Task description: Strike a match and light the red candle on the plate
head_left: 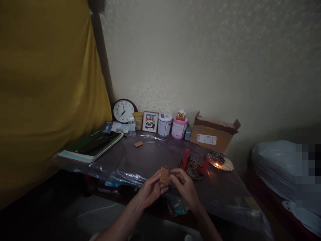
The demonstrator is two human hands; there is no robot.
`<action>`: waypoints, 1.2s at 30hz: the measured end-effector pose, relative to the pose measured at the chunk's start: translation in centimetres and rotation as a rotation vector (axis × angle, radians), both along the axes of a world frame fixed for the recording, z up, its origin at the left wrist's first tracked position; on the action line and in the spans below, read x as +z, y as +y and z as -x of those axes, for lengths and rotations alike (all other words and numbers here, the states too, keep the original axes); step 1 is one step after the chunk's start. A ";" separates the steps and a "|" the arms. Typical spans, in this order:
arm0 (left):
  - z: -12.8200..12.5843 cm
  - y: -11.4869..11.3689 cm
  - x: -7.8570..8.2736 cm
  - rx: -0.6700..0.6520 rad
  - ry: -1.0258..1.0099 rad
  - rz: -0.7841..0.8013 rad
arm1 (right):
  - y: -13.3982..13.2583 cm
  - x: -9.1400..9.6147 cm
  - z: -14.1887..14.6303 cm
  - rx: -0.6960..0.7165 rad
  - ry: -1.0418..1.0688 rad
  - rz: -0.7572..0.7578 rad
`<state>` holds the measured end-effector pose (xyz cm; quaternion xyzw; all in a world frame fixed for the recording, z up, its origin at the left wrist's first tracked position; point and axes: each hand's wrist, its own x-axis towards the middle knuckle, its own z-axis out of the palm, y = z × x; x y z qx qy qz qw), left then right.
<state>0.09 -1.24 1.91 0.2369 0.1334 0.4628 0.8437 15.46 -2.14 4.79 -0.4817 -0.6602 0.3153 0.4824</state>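
My left hand [151, 187] is closed round a small brown matchbox [164, 176], held upright above the table's front edge. Some dark and reddish bits show along its top. Close to the box's right side is my right hand [184, 185], thumb and fingers bent together; whatever they pinch is too small to make out. Just beyond, two red candles [185, 159] lean in a dark round dish [192, 167] full of small dark pieces. On a pale, ribbed dish [227, 164] to the right burns a little flame [217, 165]. A flat brown piece [138, 144] lies farther back.
Clear plastic covers the dark table [160, 150]. Along the wall stand a clock [124, 111], a panda picture [150, 122], two tins [165, 124] and an open cardboard box [212, 135]. Books [92, 147] lie at left beside a yellow curtain [50, 67].
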 end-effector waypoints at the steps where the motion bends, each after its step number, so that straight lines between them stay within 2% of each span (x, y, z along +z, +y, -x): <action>1: 0.1 0.0 -0.1 -0.034 0.001 0.005 | 0.2 0.1 -0.3 -0.001 0.066 0.057; 3: 0.1 -0.1 -0.3 -0.098 0.002 0.008 | 0.5 0.2 -0.8 0.015 0.149 0.135; 7: 0.0 -0.3 -0.6 -0.174 -0.010 0.014 | 0.7 0.3 -1.2 0.029 0.201 0.202; 15: 0.1 -0.3 -0.9 -0.226 -0.023 0.035 | 0.8 -0.1 -1.5 -0.029 0.146 0.204; 17: 0.2 -0.2 -1.1 -0.234 -0.018 0.049 | 0.8 -0.2 -1.6 -0.036 0.072 0.160; 20: 0.3 0.0 -1.2 -0.235 -0.008 0.058 | 0.8 -0.2 -1.8 -0.034 -0.085 -0.020; 24: 0.5 0.1 -1.0 -0.241 0.002 0.061 | 0.6 -0.2 -2.0 0.077 -0.268 -0.229; 30: 0.6 0.0 -0.9 -0.279 0.058 0.055 | 0.5 -0.6 -2.4 0.169 -0.417 -0.284; 36: 0.7 0.1 -1.2 -0.316 0.071 0.097 | 0.3 -0.5 -2.6 0.163 -0.490 -0.274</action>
